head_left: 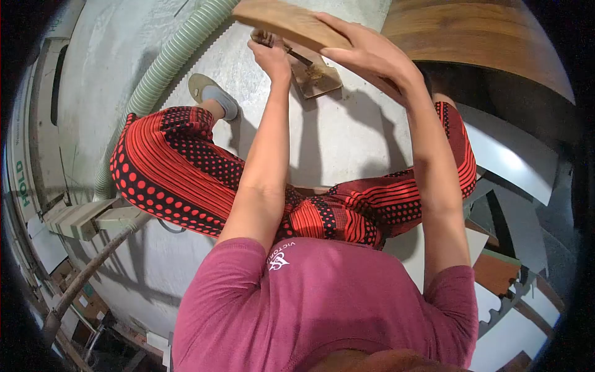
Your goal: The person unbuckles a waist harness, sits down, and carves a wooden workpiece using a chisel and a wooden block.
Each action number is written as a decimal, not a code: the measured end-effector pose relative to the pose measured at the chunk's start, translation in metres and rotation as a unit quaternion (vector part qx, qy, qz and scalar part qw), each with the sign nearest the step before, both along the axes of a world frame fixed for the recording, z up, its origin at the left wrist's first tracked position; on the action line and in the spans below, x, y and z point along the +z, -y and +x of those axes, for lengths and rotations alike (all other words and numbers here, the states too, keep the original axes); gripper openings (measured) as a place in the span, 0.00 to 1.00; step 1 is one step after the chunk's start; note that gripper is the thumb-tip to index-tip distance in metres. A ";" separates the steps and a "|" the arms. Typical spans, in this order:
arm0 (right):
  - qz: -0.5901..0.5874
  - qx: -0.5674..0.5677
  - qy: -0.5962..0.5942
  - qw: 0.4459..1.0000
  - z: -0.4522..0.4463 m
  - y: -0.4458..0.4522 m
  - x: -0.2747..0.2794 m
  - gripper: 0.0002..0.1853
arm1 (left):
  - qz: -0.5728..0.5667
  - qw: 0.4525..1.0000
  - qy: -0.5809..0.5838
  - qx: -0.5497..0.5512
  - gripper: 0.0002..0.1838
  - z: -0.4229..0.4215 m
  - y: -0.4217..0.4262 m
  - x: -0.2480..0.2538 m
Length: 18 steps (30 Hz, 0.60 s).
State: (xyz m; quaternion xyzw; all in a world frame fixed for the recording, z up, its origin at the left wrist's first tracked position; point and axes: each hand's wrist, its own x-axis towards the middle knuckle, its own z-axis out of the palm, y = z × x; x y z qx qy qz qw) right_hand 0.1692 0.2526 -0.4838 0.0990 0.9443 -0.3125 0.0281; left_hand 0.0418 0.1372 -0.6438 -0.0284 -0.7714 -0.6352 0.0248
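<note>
My left hand [274,61] is closed around a tool with a brown grooved handle [263,38] and a thin dark shaft. The shaft slants down to a small wooden block [322,82] on the floor, with brownish material around its tip. What kind of tool it is, I cannot make out. A thick, light-brown, slightly curved wooden board [288,23] is gripped in my right hand [365,53], the thumb on the near side and fingers over the top edge. The board is held above the block and hides part of it.
A ribbed pale green hose [170,62] runs along the left. At the right stands a large curved wood-grain panel [471,43], with white sheets [511,155] below it. A wooden pole [93,266] leans at lower left. My slippered foot [214,96] rests near the hose.
</note>
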 end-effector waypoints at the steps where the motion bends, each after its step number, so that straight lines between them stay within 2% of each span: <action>1: -0.033 -0.043 -0.034 0.998 0.012 -0.002 -0.004 0.37 | -0.003 1.000 0.012 -0.012 0.21 0.001 0.001 0.009; 7: -0.027 -0.134 -0.046 0.990 0.052 -0.009 -0.011 0.38 | -0.025 1.000 -0.004 -0.011 0.23 0.010 0.005 -0.006; 10: -0.018 -0.141 -0.062 0.988 0.056 -0.013 -0.019 0.38 | -0.051 0.998 -0.033 0.001 0.27 0.011 0.004 -0.020; 14: -0.007 -0.145 -0.094 0.985 0.044 -0.004 0.000 0.38 | -0.085 0.995 -0.049 -0.004 0.27 0.022 0.001 -0.016; 16: -0.025 -0.100 -0.116 0.988 0.028 0.006 0.016 0.38 | -0.076 0.997 -0.010 -0.021 0.30 0.027 0.001 -0.008; 17: -0.023 -0.101 -0.116 0.988 0.020 0.010 0.017 0.38 | -0.074 0.997 -0.009 -0.023 0.30 0.028 0.001 -0.009; 18: -0.006 -0.052 -0.090 0.995 0.010 0.012 0.017 0.37 | -0.051 0.998 -0.025 -0.037 0.32 0.028 0.001 -0.012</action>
